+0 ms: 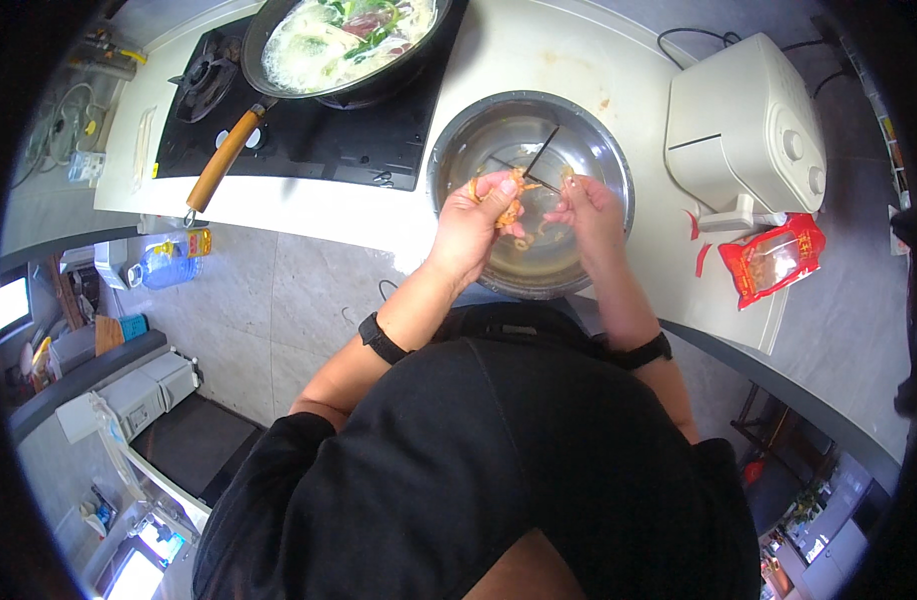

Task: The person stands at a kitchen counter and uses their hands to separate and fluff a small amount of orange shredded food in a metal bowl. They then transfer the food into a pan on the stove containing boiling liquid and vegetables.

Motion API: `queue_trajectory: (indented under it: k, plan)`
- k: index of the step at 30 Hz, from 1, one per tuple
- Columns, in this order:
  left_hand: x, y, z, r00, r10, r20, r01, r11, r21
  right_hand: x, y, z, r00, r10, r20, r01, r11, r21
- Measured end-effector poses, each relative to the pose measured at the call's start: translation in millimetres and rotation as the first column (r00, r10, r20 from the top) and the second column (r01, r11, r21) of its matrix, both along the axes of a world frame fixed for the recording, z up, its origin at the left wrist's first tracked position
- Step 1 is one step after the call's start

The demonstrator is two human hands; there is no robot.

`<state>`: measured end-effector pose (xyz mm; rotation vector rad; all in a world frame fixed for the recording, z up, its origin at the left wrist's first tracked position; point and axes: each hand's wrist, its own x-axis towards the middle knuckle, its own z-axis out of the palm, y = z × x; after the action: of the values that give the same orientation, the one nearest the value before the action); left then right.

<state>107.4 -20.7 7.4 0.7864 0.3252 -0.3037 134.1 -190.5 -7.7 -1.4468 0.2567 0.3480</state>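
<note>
Over a stainless steel basin (608,135) on the counter, both my hands are close together. My left hand (477,214) is closed around several small orange-brown pieces of food (509,216), perhaps dried shrimp. Just to its right, my right hand (590,214) pinches a small pale piece between thumb and fingertips. A few similar pieces lie in shallow liquid at the basin's bottom. Thin dark lines, which may be a reflection or a rack, show between the hands; I cannot tell which.
A wok (252,56) with bubbling broth and greens stands on the black gas hob (293,154), its wooden handle (226,157) jutting over the counter's front. To the right are a cream air fryer (728,127) and an opened red food packet (773,259) with torn red strips.
</note>
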Motion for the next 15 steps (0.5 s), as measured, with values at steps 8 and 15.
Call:
queue_trajectory:
  k: [8, 15]
  plan:
    - [9.9, 32.9, -6.9, 0.996, 0.024, -0.081, -0.044, 0.964, -0.263, -4.4, -16.8, -32.1, 0.791, 0.607, 0.079, -0.047, 0.189, -0.981]
    - [13.2, 36.2, -8.3, 0.999, -0.043, -0.028, 0.04, 0.995, -0.094, -15.2, 7.7, -71.5, 0.631, 0.775, -0.018, -0.325, 0.243, -0.914]
